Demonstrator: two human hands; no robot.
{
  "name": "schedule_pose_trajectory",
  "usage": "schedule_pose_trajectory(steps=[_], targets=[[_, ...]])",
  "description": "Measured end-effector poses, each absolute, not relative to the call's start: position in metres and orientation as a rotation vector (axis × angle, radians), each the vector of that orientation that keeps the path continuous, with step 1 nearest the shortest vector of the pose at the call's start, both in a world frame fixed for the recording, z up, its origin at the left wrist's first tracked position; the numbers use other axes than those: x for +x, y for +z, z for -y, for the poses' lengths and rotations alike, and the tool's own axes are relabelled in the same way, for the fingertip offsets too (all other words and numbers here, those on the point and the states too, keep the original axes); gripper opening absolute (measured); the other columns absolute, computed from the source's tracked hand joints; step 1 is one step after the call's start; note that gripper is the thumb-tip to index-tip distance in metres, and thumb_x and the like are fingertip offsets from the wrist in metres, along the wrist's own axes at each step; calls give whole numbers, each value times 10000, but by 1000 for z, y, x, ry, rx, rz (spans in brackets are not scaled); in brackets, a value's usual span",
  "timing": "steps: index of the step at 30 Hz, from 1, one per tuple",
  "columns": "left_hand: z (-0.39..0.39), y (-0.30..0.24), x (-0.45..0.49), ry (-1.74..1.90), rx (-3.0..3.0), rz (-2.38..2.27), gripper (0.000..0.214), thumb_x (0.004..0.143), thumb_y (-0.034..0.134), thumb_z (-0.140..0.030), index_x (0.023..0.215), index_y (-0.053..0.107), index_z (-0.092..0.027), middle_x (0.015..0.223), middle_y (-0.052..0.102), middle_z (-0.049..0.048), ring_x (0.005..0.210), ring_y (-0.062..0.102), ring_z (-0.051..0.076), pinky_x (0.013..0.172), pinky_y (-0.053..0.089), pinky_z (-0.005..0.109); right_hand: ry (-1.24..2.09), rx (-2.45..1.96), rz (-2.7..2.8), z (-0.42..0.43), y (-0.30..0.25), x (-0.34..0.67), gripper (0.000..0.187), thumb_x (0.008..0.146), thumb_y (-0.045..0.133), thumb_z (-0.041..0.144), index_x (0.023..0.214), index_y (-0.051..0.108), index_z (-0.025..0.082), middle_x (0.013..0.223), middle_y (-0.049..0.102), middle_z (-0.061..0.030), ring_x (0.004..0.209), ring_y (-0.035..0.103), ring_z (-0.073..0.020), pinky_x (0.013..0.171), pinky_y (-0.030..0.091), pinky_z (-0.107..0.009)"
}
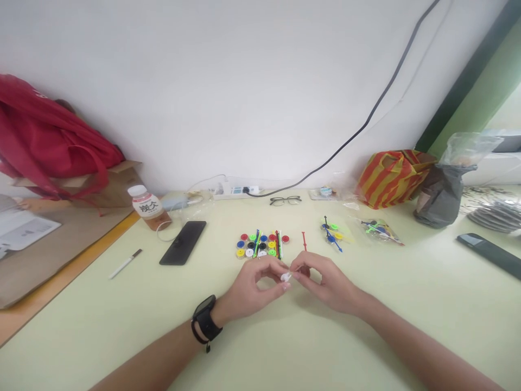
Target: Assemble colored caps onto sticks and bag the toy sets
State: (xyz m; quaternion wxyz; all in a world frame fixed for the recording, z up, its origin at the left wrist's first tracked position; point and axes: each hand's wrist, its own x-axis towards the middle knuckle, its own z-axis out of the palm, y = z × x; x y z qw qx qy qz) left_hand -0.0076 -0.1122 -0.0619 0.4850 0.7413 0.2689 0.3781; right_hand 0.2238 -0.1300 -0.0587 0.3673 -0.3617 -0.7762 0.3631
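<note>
Left hand is gripping a white piece at its three o'clock; right hand is meeting it with fingertips, grip uncertain. Loose pinching could be risking a drop, possibly toward the discs lying at eleven o'clock.

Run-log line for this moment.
left hand: holds small white piece | right hand: close beside it, contact unclear | colored discs: on table beyond hands
</note>
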Motion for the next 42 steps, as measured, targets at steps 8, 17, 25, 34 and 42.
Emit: schedule_pose_trajectory(steps=[8, 17, 25, 34, 42], targets=[[107, -70, -6, 926, 1476, -681, 147, 895, 777, -264, 978, 707, -164, 915, 694, 46, 846, 662, 152, 840, 564, 300, 761, -968, 1819, 123, -64, 229, 244, 1010, 564, 304, 1250, 586, 275, 1129, 607, -81, 897, 608, -191, 817, 539, -367], [104, -72, -5, 988, 1334, -650, 219, 885, 792, -257, 1061, 690, -175, 927, 688, 30, 828, 683, 142, 822, 585, 303, 946, -927, 1765, 133, -65, 224, 722, 1041, 497, 305, 1634, 92, 376, 977, 567, -11, 731, 548, -157, 765, 523, -357], [106, -70, -4, 988, 1342, -669, 215, 871, 805, -273, 1007, 687, -154, 906, 694, 36, 820, 694, 148, 802, 593, 293, 1038, -946, 1730, 137, -68, 215, 664, 1017, 527, 388, 1594, 198, 380, 1189, 573, -51, 767, 590, -152, 718, 541, -344], [106, -73, -5, 984, 1361, -694, 228, 871, 807, -288, 1004, 678, -157, 881, 700, 36, 809, 678, 141, 801, 588, 290, 1198, -962, 1657, 126, -64, 227, 498, 994, 549, 544, 643, 424, 214, 607, 388, 37, 563, 362, -120, 531, 346, -277], [109, -70, -4, 945, 1431, -694, 201, 866, 808, -278, 977, 693, -156, 947, 707, 53, 864, 690, 160, 814, 578, 290, 1165, -988, 1767, 135, -57, 216, 230, 967, 649, 433, 1066, 592, 233, 976, 669, -36, 749, 622, -147, 692, 526, -293]])
